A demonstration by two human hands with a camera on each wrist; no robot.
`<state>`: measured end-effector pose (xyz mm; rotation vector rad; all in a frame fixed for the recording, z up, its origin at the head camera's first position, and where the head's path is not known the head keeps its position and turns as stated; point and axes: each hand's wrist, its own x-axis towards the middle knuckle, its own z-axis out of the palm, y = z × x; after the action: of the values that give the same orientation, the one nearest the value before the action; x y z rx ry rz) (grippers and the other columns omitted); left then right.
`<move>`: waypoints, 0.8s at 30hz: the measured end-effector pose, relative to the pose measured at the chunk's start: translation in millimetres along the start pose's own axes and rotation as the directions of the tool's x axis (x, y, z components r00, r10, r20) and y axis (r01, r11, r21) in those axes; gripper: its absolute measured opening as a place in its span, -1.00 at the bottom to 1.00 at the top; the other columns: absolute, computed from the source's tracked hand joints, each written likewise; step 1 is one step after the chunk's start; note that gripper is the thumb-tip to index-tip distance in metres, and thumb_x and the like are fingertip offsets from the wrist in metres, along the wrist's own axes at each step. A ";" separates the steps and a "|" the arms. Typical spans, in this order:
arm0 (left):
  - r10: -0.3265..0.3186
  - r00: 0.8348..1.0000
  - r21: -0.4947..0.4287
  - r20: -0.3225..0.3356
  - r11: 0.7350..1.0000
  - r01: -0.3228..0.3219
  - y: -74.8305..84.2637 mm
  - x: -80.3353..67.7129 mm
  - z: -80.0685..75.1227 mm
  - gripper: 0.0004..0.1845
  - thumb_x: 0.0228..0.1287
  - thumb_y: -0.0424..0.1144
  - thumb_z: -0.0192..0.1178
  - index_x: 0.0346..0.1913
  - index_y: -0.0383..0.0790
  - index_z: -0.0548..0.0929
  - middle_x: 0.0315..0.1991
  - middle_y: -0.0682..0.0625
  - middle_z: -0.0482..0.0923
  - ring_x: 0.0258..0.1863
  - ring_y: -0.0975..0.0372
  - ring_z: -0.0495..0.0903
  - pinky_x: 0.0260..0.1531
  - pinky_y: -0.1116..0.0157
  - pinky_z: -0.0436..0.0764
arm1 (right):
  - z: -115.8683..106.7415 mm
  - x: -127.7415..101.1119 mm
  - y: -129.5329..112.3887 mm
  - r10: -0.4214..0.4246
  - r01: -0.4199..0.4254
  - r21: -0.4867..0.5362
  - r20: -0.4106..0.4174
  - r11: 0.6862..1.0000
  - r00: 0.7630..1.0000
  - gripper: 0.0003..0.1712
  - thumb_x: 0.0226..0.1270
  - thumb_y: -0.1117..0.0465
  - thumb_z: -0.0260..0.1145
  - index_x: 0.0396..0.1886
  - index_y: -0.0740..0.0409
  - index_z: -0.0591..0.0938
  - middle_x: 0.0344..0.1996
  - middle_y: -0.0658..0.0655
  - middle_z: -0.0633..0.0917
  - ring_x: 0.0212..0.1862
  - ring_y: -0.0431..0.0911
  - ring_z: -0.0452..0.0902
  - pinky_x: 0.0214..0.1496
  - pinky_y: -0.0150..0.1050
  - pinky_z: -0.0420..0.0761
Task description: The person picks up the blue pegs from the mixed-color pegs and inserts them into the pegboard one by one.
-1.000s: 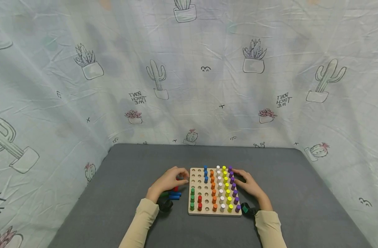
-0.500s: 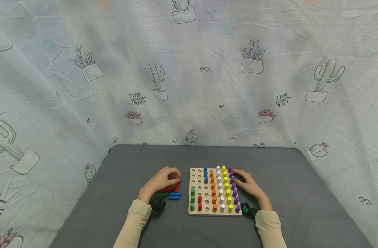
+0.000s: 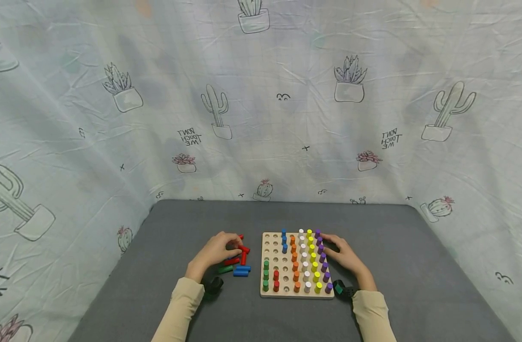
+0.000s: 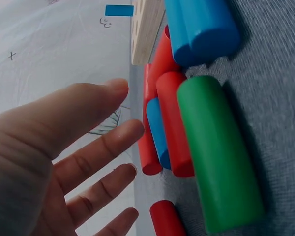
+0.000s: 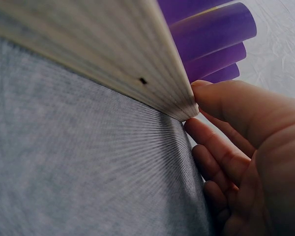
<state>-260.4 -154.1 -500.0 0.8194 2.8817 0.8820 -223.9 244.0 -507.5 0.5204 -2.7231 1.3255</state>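
My left hand [image 3: 218, 248] hovers over loose pegs left of the pegboard, thumb and fingers apart, holding nothing. Below it lie several red pegs [image 3: 243, 258], a green peg [image 4: 219, 152], and blue pegs [image 3: 240, 273] side by side. Another blue peg [image 4: 159, 132] lies among the red ones in the left wrist view. The wooden pegboard [image 3: 280, 294] stands flat on the table, its right columns filled with orange, white, yellow and purple pegs. My right hand [image 3: 343, 252] rests at its right edge by the purple pegs [image 5: 216, 29], thumb and fingertips touching the side.
Bare holes show in the board's left part, around short runs of green pegs [image 3: 265, 274], red pegs and blue pegs. The grey table [image 3: 192, 218] meets a hanging cloth [image 3: 261, 118] printed with cacti at the back and sides. A black wrist camera [image 3: 214, 287] sits at my left wrist.
My left hand has moved left, away from the board's left edge to over the loose pegs, uncovering more red ones. My right hand has stayed at the board's right edge.
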 end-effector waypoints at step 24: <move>-0.046 0.999 0.119 0.010 0.992 0.045 -4.8 -2.5 2.6 -0.86 0.05 -0.19 0.36 -0.29 -0.03 0.65 -0.48 0.20 0.52 -0.44 0.30 0.36 -0.45 0.33 0.33 | 4.6 3.9 19.6 0.016 -0.016 0.008 0.001 1.000 1.000 -0.49 0.29 0.28 0.20 0.21 0.34 0.41 0.15 0.39 0.44 0.20 0.30 0.25 0.18 0.32 0.16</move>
<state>-260.1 -157.3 -505.0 0.7608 2.9533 0.7047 -233.6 250.6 -524.4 0.5017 -2.7299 1.3400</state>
